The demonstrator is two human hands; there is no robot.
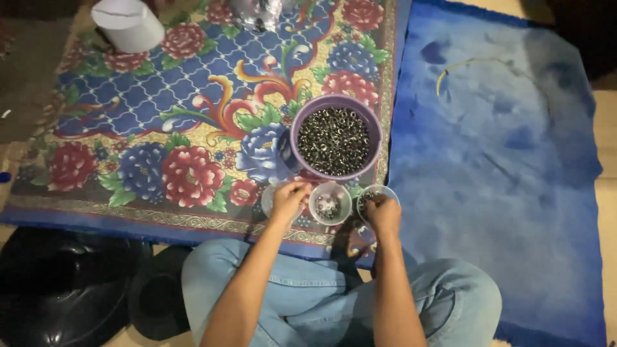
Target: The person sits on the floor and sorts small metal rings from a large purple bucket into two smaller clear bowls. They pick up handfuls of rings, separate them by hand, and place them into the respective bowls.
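I sit cross-legged on the floor before a floral mat (160,115). A purple bowl (302,122) full of small dark metal rings stands on the mat. In front of it sit three small clear cups: a left one (268,200), a middle one (330,203) with a few rings, and a right one (379,191). My left hand (289,198) hovers over the left cup with its fingers pinched together. My right hand (384,212) rests over the right cup, fingers curled. What either hand pinches is too small to see.
A white cylindrical container (128,24) lies at the mat's far left. A shiny bag (257,13) sits at the top edge. A blue cloth (501,160) with a yellow string (463,67) covers the floor to the right. Black rounded objects (71,283) lie beside my left knee.
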